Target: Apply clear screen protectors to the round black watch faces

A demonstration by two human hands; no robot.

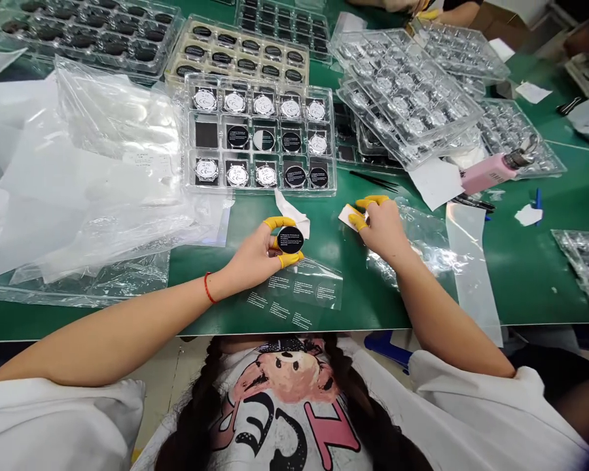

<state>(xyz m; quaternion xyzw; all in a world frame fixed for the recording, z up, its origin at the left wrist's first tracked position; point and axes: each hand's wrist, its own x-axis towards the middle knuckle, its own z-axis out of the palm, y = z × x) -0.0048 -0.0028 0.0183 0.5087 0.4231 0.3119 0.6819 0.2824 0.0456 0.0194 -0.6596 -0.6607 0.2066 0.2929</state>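
Between the fingertips of the left hand [255, 256], a round black disc [290, 240] with small white print is gripped by its rim, the thumb and fingers curved around it and capped with yellow finger cots [279, 222]. Just beyond the disc lies a scrap of white paper [292, 214], and just below the hand a clear printed film sheet [294, 292] rests on the green bench mat [373, 294]. To the right of that hand, the right hand [383, 227] is closed in a pinch on a small pale card [347, 216], though its fingers hide part of it. Crumpled clear plastic [412, 239] lies under and beside this hand, with black tweezers [373, 180] just beyond its fingers. Farther right of it stands a pink pump bottle [488, 173], lying on its side near a white paper sheet [436, 183]. Ahead of both hands sits a clear compartment tray [260, 134] holding silver and black discs, with stacked clear trays [402, 91] farther off beyond the right hand. Loose clear plastic bags [103, 163] spread out to the left of the left hand. At the far edge of the bench, a co-worker's hand [397, 5] shows.
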